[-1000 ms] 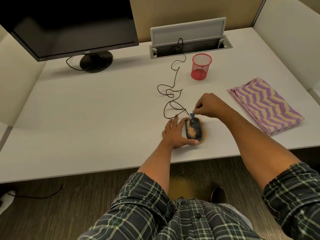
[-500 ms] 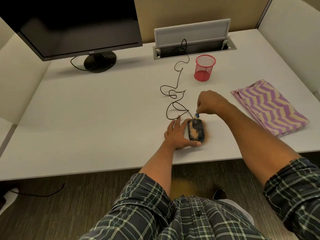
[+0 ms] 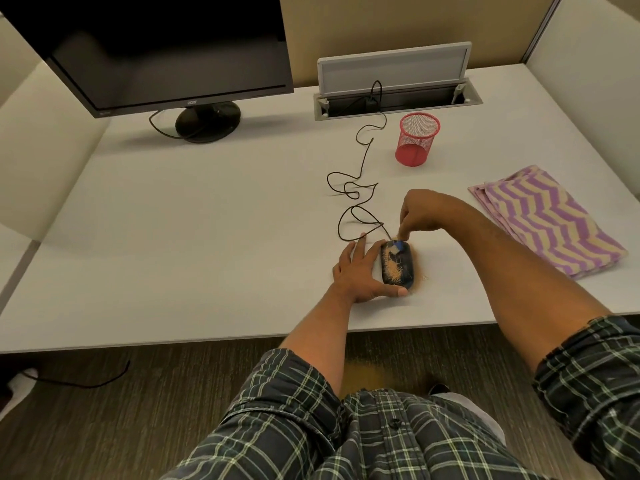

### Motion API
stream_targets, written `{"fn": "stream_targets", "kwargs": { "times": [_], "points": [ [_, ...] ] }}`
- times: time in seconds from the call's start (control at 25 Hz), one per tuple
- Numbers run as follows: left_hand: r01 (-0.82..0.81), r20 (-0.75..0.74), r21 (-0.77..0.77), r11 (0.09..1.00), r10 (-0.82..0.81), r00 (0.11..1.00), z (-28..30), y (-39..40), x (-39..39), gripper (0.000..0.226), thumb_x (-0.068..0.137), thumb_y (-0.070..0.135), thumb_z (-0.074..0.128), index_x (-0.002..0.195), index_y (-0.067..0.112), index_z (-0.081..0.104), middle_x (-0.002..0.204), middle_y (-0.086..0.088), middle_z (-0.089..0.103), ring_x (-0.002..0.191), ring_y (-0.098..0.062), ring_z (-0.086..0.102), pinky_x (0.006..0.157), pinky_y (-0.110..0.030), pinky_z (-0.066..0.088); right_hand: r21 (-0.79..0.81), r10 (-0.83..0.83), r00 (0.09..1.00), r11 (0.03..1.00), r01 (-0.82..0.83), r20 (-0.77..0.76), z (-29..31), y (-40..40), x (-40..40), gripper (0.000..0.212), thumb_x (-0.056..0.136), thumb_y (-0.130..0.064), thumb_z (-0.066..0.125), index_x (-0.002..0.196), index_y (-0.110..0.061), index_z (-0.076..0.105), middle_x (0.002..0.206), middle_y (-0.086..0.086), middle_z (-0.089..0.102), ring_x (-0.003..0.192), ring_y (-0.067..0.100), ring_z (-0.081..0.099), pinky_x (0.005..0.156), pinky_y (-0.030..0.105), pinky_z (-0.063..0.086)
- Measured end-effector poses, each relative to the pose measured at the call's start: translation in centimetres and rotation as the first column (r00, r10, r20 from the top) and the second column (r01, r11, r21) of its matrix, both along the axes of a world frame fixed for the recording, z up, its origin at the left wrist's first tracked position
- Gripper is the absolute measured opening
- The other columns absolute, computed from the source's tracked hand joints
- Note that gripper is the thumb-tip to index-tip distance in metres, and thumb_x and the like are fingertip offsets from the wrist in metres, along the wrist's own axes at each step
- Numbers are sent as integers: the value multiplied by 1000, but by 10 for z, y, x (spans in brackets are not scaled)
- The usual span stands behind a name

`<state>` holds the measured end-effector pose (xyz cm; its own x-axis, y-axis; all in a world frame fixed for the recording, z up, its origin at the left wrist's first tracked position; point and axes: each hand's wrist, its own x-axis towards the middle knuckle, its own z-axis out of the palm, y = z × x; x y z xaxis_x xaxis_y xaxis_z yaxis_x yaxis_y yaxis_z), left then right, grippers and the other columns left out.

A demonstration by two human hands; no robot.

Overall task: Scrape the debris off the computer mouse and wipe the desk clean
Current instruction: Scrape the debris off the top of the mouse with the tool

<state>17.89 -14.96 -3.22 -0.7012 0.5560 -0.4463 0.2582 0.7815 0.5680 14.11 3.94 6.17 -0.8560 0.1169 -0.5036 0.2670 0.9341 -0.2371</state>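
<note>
The mouse (image 3: 398, 266) lies near the front edge of the desk (image 3: 207, 237), dusted with tan debris (image 3: 393, 271) on its back; more debris lies on the desk just right of it. The left hand (image 3: 360, 273) braces the mouse from the left, fingers straight along its side and thumb at its near end, the grip relaxed rather than clenched. The right hand (image 3: 420, 213) pinches a small blue scraper (image 3: 398, 244), its tip touching the mouse's far end. The cable (image 3: 356, 188) loops back to a desk port (image 3: 398, 102). A red mesh cup (image 3: 417, 139) stands behind, and a folded striped cloth (image 3: 547, 220) lies well to the right. A monitor (image 3: 156, 50) stands far left.
</note>
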Motion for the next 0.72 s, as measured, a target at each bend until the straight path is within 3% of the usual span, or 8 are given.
{"fn": "stream_targets", "kwargs": {
  "times": [0.12,0.24,0.4,0.6,0.72],
  "points": [
    [2,0,0,1000,-2,1000,0,0,0,120,67,74,75,157,46,0,165,10,-22,152,-19,-20,121,-55,1,26,-47,996,998,49,-76,-1,1,-3,21,71,-22,86,85,-8,80,83,6,72,80,22,66,65,32,53],
    [4,-3,4,1000,-4,1000,0,-1,0,120,68,73,75,157,47,0,165,10,-22,152,-19,-20,121,-55,1,-63,-21,1000,998,23,20,2,2,-3,17,73,-19,85,81,-5,80,79,6,72,71,22,64,58,30,48],
    [0,1,4,1000,0,1000,2,-1,0,119,68,73,75,157,48,1,165,11,-23,152,-17,-20,121,-54,0,-8,-67,988,998,67,-142,0,3,-4,18,73,-23,85,84,-10,80,82,7,74,77,23,67,61,30,49],
    [11,0,-7,1000,-11,1000,2,-1,0,119,68,74,75,157,48,-1,165,11,-24,152,-19,-21,120,-56,0,-39,-114,980,993,109,-160,-4,14,0,20,75,-23,84,87,-8,80,82,6,73,75,20,65,58,27,45],
    [16,-3,-27,999,-16,1000,4,-1,0,120,69,74,74,157,47,-2,165,10,-24,152,-19,-21,120,-57,1,-258,-182,974,956,142,-136,1,23,6,17,75,-22,85,83,-8,80,71,5,68,61,16,55,52,26,41]
  ]
}}
